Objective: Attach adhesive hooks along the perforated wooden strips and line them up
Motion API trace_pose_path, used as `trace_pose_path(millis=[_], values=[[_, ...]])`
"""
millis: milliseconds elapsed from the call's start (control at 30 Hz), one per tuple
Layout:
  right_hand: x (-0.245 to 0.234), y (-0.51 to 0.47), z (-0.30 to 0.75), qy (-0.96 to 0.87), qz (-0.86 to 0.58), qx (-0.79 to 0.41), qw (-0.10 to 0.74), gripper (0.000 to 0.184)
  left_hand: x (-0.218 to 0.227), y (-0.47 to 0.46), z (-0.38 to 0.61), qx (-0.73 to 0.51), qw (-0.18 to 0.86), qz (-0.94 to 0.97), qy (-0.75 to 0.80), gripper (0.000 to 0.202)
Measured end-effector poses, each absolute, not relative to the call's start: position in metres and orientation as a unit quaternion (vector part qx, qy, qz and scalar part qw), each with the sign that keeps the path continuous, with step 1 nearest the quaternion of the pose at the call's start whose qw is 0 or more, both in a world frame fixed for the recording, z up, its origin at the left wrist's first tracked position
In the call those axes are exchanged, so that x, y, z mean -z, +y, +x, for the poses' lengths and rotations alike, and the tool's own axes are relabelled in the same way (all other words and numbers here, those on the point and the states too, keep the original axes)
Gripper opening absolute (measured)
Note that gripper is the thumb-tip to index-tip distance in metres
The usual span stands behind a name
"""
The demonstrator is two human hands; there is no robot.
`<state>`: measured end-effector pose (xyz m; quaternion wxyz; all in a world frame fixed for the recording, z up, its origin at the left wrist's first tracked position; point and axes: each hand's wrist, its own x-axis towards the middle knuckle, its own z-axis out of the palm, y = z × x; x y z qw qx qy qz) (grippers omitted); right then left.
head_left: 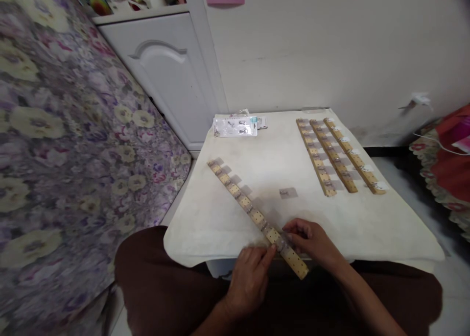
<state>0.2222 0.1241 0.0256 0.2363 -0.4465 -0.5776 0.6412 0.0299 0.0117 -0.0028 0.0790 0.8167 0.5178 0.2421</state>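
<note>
A long wooden strip (245, 203) with rows of small holes lies diagonally on the cloth-covered table, its near end jutting over the front edge. Several small clear plastic pieces with metal parts are set along it. My left hand (249, 275) is at the table edge, fingers bent close together, one digit pressed against the strip's side. On the strip's other side, my right hand (308, 240) pinches a small clear plastic piece (284, 243) against the strip; its fingertips partly cover it. A similar loose clear piece (288, 193) lies on the cloth beyond my right hand.
Three similar strips (315, 157) stand side by side at the right of the table (205, 218), also bearing clear pieces. A blister package (235, 127) lies at the back left. The wall is behind; a floral curtain (91, 145) and white cabinet (157, 71) flank the left.
</note>
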Motion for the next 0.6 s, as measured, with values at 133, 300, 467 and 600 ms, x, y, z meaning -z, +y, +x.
trace_pose_path(millis=[133,300,467,600], values=[[-0.0226,0.1242,0.2227,-0.572,-0.440,-0.651,0.235,0.010,0.0025,0.0116,0.0295,-0.239,0.075,0.818,0.518,0.066],[-0.0201,0.1243,0.2230,-0.579,-0.440,-0.644,0.236,0.009,0.0026,0.0121,0.0287,-0.240,0.073,0.821,0.513,0.066],[-0.0233,0.1239,0.2227,-0.576,-0.443,-0.647,0.230,0.009,0.0030,0.0123,0.0293,-0.229,0.071,0.819,0.521,0.065],[-0.0244,0.1239,0.2231,-0.581,-0.442,-0.645,0.226,0.008,0.0024,0.0114,0.0303,-0.221,0.054,0.823,0.520,0.062]])
